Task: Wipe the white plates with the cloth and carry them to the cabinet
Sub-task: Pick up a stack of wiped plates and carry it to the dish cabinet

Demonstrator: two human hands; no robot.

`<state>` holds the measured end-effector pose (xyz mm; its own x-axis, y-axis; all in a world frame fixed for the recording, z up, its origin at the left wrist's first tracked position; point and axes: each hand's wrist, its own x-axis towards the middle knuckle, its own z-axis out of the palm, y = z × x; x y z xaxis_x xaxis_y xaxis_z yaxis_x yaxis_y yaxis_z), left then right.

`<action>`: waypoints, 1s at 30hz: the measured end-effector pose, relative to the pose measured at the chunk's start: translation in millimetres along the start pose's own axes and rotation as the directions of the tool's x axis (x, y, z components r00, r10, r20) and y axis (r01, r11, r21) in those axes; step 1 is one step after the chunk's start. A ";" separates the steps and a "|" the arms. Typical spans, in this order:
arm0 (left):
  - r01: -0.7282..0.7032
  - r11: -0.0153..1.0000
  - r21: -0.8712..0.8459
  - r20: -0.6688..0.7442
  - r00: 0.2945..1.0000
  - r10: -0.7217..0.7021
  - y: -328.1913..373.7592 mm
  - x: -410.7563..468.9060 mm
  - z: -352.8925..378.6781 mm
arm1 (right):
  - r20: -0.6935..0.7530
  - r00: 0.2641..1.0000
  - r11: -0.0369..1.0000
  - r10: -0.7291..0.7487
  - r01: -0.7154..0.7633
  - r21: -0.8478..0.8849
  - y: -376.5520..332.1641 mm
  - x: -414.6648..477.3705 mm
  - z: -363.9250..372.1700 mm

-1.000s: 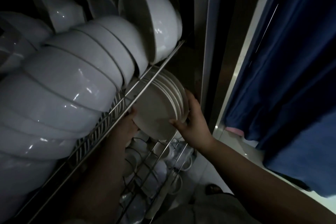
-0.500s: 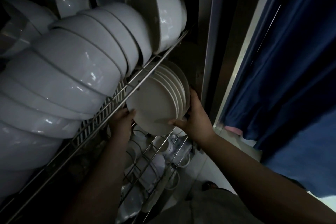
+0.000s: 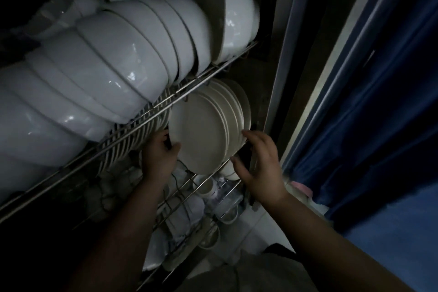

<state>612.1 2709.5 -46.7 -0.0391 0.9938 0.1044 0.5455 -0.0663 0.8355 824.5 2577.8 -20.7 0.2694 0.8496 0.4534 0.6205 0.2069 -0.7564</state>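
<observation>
Fingers (image 3: 175, 148) of left hand (image 3: 157, 157) pinch white plates (image 3: 199, 135) by the left rim, right hand (image 3: 260, 166) spread loosely against the right.

1. The upper wire rack (image 3: 180, 92), packed with white bowls (image 3: 113, 66), hangs just above the upright white plates (image 3: 201, 130).
2. The cabinet frame (image 3: 282, 54) stands close on their right.
3. Cups (image 3: 208, 188) crowd the lower rack (image 3: 189, 180) beneath.
4. The front side is open.

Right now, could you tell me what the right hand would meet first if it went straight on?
The rims of the plates; the right hand looks almost on them, though depth is unclear.
</observation>
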 end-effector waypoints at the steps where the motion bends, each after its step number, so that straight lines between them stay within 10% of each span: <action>1: -0.044 0.997 0.057 -0.021 0.999 0.045 6.2 -6.7 -3.9 | 0.027 0.995 0.995 -0.096 0.096 -0.007 -4.6 7.3 -2.0; 6: -0.110 0.860 0.498 -0.142 0.968 0.206 41.1 -62.3 -29.9 | 0.314 0.835 0.892 -0.452 0.434 0.128 -25.6 28.9 6.5; 16: 0.644 0.551 0.530 -0.633 0.733 -0.249 40.6 -300.9 -57.4 | 0.742 0.141 0.654 -0.656 0.596 0.465 -80.4 -59.6 51.8; 25: 0.966 0.194 0.170 -0.914 0.228 -0.335 52.1 -593.7 -118.5 | 0.424 -0.577 0.096 -0.698 0.511 0.854 -244.1 -304.1 47.0; 30: 0.996 0.006 -0.084 -0.968 -0.080 -0.240 71.7 -789.1 -137.7 | 0.088 -0.769 -0.185 -0.634 0.261 0.948 -336.2 -499.3 -13.1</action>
<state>566.8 1908.3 5.1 -0.9377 -0.1506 0.3132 -0.1061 0.9823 0.1547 491.0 2077.6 13.4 -0.6649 -0.7415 0.0896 -0.7424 0.6429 -0.1885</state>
